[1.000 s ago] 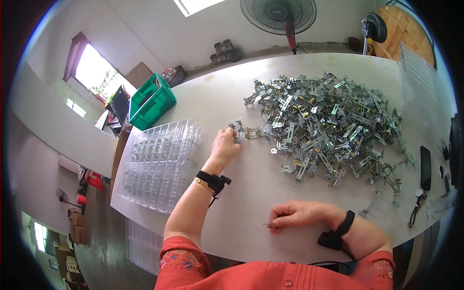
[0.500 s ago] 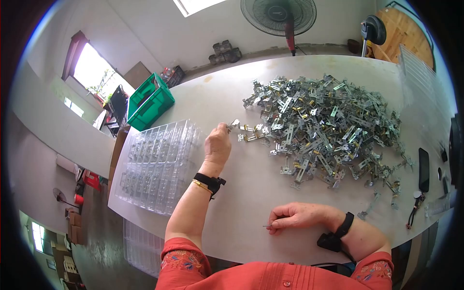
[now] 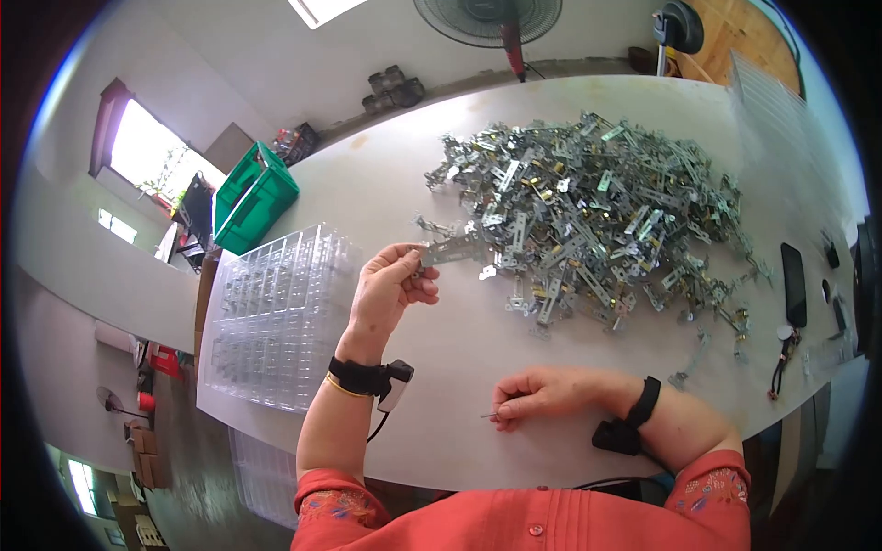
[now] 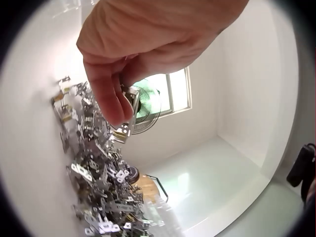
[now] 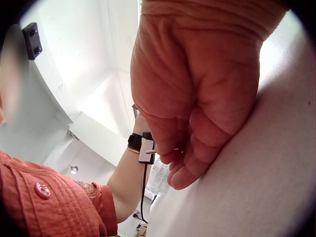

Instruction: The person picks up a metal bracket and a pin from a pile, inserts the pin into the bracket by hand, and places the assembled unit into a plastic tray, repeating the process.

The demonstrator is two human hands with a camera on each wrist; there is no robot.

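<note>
In the head view my left hand [image 3: 378, 292] pinches a flat metal bracket [image 3: 452, 248] with holes in it, just left of a large pile of similar metal parts [image 3: 588, 216]. The left wrist view shows the bracket [image 4: 127, 116] between thumb and fingers, raised off the table. My right hand [image 3: 542, 395] rests on the table near its front edge, fingers curled. A thin metal pin [image 5: 154, 151] sticks out between its thumb and fingertips; the rest of the pin is hidden in the hand.
Clear plastic trays [image 3: 266, 317] with compartments stand stacked at the left, small parts inside. Behind them is a green crate [image 3: 257, 197]. A phone [image 3: 793, 285] and a keyring [image 3: 784, 354] lie at the right, near upright clear trays [image 3: 781, 138]. A fan [image 3: 487, 18] stands beyond the table.
My left hand has lifted from the small parts at the pile's left edge and turned, now holding the bracket up. The right hand stays in place with the pin. The head view has shifted slightly.
</note>
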